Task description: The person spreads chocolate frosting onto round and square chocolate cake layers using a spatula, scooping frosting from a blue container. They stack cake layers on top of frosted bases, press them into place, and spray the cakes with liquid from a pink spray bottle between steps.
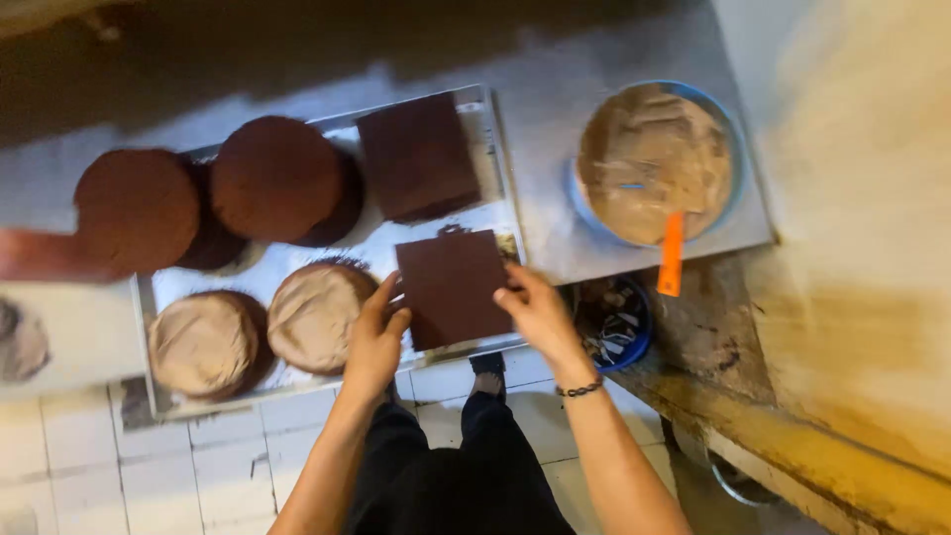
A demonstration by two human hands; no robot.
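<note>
A square dark brown cake layer (452,285) lies at the near right of a metal tray (327,256). My left hand (376,335) grips its left edge and my right hand (537,309) grips its right edge. Another square brown cake (416,155) sits behind it. Two round cakes covered with light brown cream (315,313) (203,343) lie to the left on the tray. Two stacks of bare round brown cakes (277,178) (139,208) stand at the back left.
A blue bowl (735,139) of light brown cream stands on the counter at the right, an orange-handled spatula (672,253) resting in it. A blue bin (616,321) with scraps sits below the counter edge. White floor tiles (208,466) and my dark trousers are underneath.
</note>
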